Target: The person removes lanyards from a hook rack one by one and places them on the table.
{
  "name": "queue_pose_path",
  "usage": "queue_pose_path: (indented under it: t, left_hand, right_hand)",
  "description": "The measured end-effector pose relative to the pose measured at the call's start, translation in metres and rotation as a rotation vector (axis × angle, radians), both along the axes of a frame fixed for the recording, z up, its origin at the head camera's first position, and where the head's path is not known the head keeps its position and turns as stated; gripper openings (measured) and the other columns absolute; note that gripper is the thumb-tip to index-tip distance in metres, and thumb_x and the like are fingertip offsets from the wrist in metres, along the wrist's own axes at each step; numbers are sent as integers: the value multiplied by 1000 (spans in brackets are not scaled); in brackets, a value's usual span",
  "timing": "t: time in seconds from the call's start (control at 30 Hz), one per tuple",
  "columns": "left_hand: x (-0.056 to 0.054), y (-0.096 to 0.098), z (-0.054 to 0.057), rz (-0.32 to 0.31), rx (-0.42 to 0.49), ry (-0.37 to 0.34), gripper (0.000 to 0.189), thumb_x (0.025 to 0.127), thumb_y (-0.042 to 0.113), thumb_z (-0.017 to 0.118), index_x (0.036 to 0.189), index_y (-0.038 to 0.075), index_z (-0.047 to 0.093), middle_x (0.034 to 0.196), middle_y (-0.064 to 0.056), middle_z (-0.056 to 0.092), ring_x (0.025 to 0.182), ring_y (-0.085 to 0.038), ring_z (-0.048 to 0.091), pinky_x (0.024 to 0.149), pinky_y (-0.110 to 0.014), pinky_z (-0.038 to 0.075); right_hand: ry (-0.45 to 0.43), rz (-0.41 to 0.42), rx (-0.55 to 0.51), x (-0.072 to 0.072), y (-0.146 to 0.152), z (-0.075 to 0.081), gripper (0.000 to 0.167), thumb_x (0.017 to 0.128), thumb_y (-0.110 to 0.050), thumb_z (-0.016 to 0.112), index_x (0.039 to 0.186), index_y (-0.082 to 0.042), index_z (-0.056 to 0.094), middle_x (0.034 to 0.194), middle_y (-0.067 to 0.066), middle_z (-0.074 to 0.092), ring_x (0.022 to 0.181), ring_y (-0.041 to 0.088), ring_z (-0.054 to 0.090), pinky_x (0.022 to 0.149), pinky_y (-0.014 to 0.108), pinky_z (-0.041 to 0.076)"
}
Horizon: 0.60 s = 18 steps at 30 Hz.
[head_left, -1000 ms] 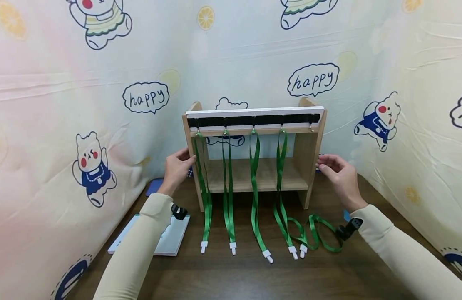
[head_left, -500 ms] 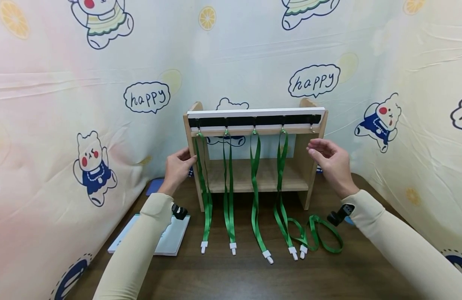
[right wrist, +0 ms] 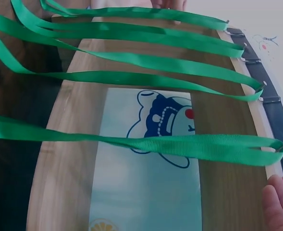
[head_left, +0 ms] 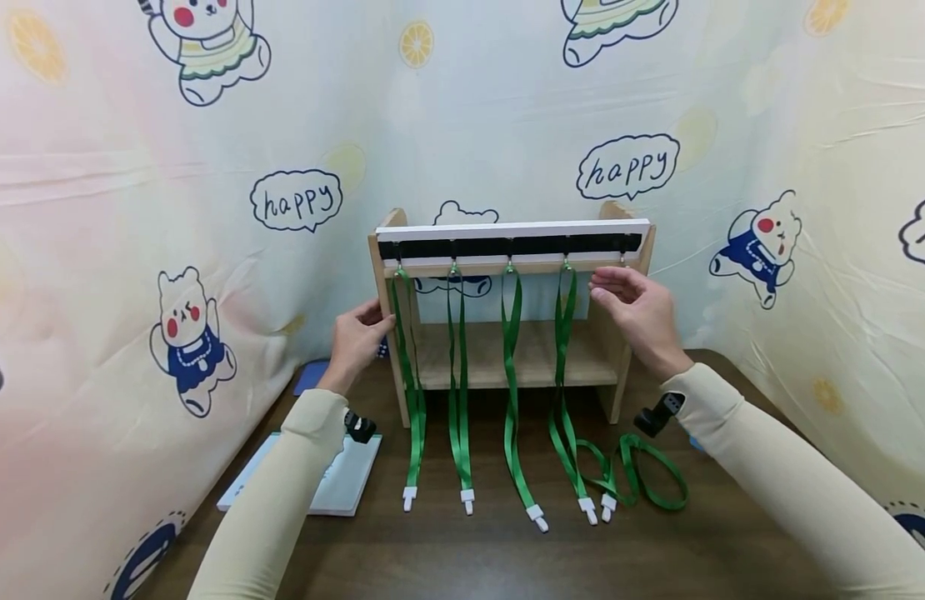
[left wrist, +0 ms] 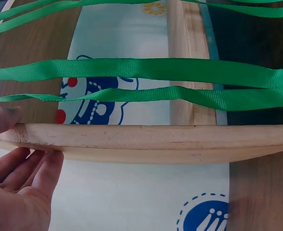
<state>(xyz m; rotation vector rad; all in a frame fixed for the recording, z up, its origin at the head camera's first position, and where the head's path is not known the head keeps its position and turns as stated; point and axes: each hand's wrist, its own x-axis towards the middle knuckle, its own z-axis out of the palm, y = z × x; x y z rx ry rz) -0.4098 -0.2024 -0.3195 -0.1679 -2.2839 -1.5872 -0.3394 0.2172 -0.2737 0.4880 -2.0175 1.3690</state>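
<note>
A wooden rack (head_left: 522,354) stands on the table, with a white and black strip of small hooks along its top front. Several green lanyards (head_left: 511,375) with white plastic clips hang from the hooks. My left hand (head_left: 355,342) holds the rack's left side panel (left wrist: 131,137), the thumb on one face and the fingers on the other in the left wrist view. My right hand (head_left: 644,315) is raised just below the rightmost hook, which bears no lanyard; its fingers are loosely extended and hold nothing. Another green lanyard (head_left: 674,502) lies coiled on the tabletop at the right.
A white box-like pad (head_left: 348,475) lies at the left under my left forearm. A blue flat object (head_left: 310,377) sits behind it, and a small blue piece (head_left: 695,444) shows beside my right sleeve. Printed cloth (head_left: 462,108) encloses the table at the back and sides.
My right hand has left the outer edge of the rack's right side panel and moved left and up to the front, near the rightmost hook. My left hand stays on the left panel.
</note>
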Motion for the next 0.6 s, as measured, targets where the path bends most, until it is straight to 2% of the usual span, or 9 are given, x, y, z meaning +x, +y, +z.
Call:
queue_pose_path:
  t: [0.17, 0.4, 0.6]
  left_hand:
    - [1, -1, -3, 4, -2, -8, 51, 98, 24, 68, 145, 10, 56, 139, -15, 64, 126, -28, 62, 107, -44, 53]
    - [0, 0, -3, 0, 1, -15, 51, 97, 24, 69, 145, 11, 56, 138, -14, 64, 125, -27, 63, 106, -43, 54]
    - [1, 0, 0, -23, 29, -10, 53, 97, 23, 69, 146, 11, 55, 140, -15, 64, 126, -27, 62, 105, -43, 55]
  right_hand:
    - [-23, -29, 19, -6, -9, 0, 35, 97, -22, 70, 127, -5, 68, 126, 18, 71, 99, -6, 66, 87, 6, 52]
    - [-57, -71, 27, -13, -20, 0, 33, 97, -22, 69, 128, -8, 68, 127, 12, 72, 104, 6, 69, 87, 7, 52]
    - [-97, -88, -18, -19, -29, 3, 34, 96, -28, 71, 126, -12, 70, 124, 10, 73, 97, 0, 67, 81, 9, 52]
